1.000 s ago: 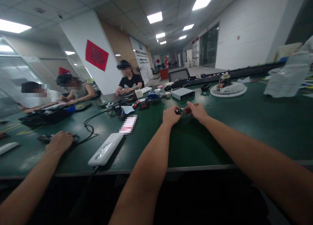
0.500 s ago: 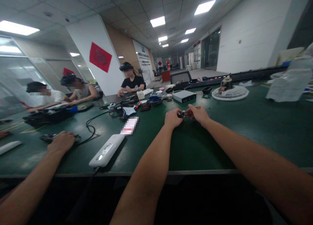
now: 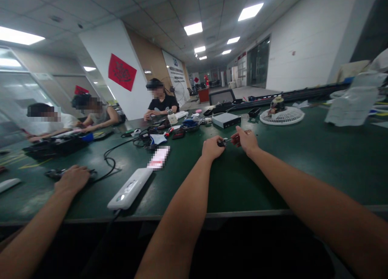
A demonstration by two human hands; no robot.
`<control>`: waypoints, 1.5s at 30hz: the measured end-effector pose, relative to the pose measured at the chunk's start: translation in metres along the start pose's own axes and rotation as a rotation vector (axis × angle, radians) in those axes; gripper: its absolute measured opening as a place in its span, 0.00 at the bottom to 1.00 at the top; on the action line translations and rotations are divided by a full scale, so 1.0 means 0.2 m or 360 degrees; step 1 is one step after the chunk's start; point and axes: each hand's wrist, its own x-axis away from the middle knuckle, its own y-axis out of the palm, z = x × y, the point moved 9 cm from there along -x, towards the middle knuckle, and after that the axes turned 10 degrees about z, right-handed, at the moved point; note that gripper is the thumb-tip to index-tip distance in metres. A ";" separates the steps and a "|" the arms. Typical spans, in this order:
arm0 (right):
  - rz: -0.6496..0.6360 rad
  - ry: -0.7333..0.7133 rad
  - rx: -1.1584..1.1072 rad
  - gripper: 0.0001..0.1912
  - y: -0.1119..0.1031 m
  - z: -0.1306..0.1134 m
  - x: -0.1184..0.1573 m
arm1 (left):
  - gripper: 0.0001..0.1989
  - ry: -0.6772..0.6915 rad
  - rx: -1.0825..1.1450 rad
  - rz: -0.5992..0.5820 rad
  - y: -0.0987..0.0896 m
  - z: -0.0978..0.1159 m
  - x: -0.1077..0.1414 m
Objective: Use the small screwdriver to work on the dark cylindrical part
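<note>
Over the green work table, the left hand is pinching a small black part while the right hand is holding a thin shiny piece against it, and nothing is being set down, so what is left is hard to tell.

The left forearm is extended forward from the lower edge of the view and angled inward, while the right forearm is stretched in from the lower right corner, so that both are converged on one spot. The left hand is held knuckles up, with its fingers curled inward. The right hand is turned inward, with its thumb and forefinger brought close together and directed toward the left hand. The two hands are held just apart.
</note>
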 end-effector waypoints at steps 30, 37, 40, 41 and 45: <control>0.0017 0.0071 0.0147 0.17 -0.01 0.06 -0.03 | 0.16 0.0195 -0.0259 -0.0056 -0.05 0.11 0.01; 0.0135 -0.0207 0.0404 0.17 -0.07 0.03 -0.06 | 0.15 0.0117 -0.0488 -0.0064 -0.05 0.11 0.02; 0.0082 -0.0452 0.0799 0.13 -0.06 -0.02 -0.06 | 0.16 -0.0076 -0.0443 -0.0059 -0.07 0.07 0.01; 0.0070 -0.0521 0.0956 0.11 -0.06 -0.02 -0.06 | 0.18 -0.0167 -0.0389 -0.0058 -0.09 0.06 0.00; 0.0091 -0.0584 0.1512 0.14 -0.07 0.01 -0.08 | 0.19 -0.0431 -0.0091 -0.0047 -0.18 0.10 -0.03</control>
